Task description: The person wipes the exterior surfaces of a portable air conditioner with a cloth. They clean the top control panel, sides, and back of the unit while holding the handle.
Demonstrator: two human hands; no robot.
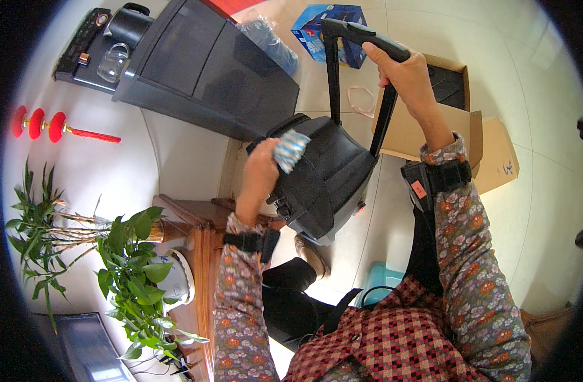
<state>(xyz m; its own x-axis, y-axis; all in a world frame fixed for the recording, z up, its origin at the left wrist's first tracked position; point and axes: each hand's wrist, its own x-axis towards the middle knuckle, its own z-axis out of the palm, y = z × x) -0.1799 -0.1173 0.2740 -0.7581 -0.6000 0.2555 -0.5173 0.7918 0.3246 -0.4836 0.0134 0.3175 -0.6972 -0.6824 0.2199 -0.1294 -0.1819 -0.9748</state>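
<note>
A black wheeled case with a raised pull handle, apparently a trolley speaker or suitcase (320,172), stands on the floor in front of me. My right hand (410,79) grips the end of its black handle bar (363,36). My left hand (262,169) is closed on a crumpled blue-and-white striped cloth (291,150), which lies against the case's dark top. That hand looks slightly blurred.
A dark grey cabinet (200,71) is at upper left, near an electric kettle (129,24) and a glass cup (113,62). Cardboard boxes (415,138) and a blue carton (320,24) sit beyond the case. Potted plants (133,277) and a wooden cabinet (203,267) are at left.
</note>
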